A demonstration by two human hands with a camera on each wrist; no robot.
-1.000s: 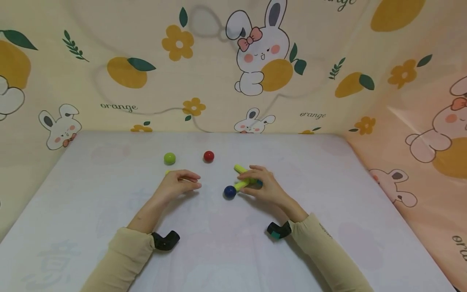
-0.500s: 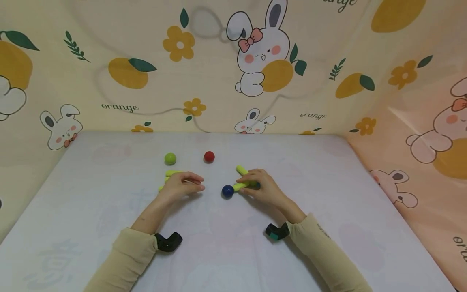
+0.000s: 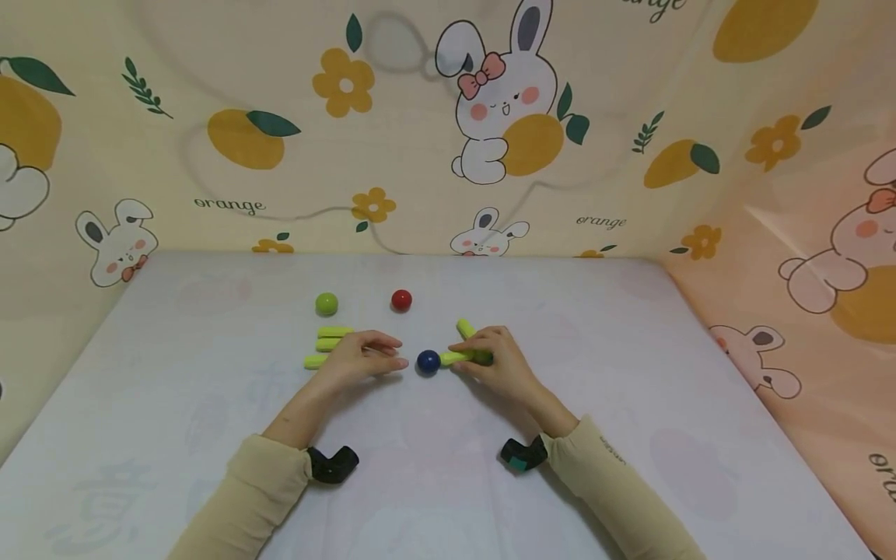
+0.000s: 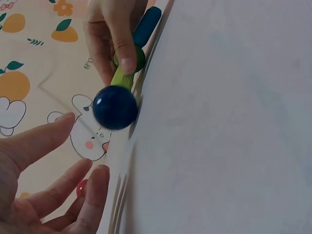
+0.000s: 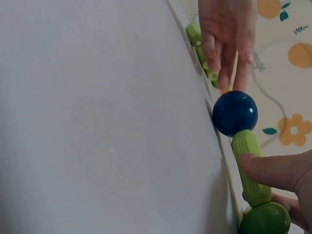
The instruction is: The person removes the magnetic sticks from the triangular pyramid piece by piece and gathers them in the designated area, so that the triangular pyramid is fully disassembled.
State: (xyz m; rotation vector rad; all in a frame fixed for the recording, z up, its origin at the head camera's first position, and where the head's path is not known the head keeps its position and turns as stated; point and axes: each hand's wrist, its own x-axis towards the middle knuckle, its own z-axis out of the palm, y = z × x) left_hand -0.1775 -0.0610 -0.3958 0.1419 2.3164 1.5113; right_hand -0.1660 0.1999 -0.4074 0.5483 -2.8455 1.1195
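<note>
My right hand (image 3: 500,362) pinches a ribbed yellow-green toy rod (image 5: 247,144) between thumb and fingers. On the rod's near end sits a dark blue ball (image 3: 428,362), and at its other end a green ball (image 5: 265,219). A blue rod (image 4: 147,27) sticks out from that green ball in the left wrist view, and another yellow-green rod (image 3: 465,328) angles away behind the right fingers. Just left of the blue ball, my left hand (image 3: 360,359) holds nothing, its fingers loosely extended. A small gap separates its fingertips from the ball in the head view.
Several loose yellow-green rods (image 3: 334,332) lie beside and partly behind the left hand. Farther back on the white table (image 3: 420,482) rest a lime-green ball (image 3: 326,304) and a red ball (image 3: 401,300). A patterned cloth (image 3: 420,124) rises behind the table.
The right hand has carried the joined rods and balls slightly left. The left hand has shifted right toward the blue ball, uncovering more of the loose rods.
</note>
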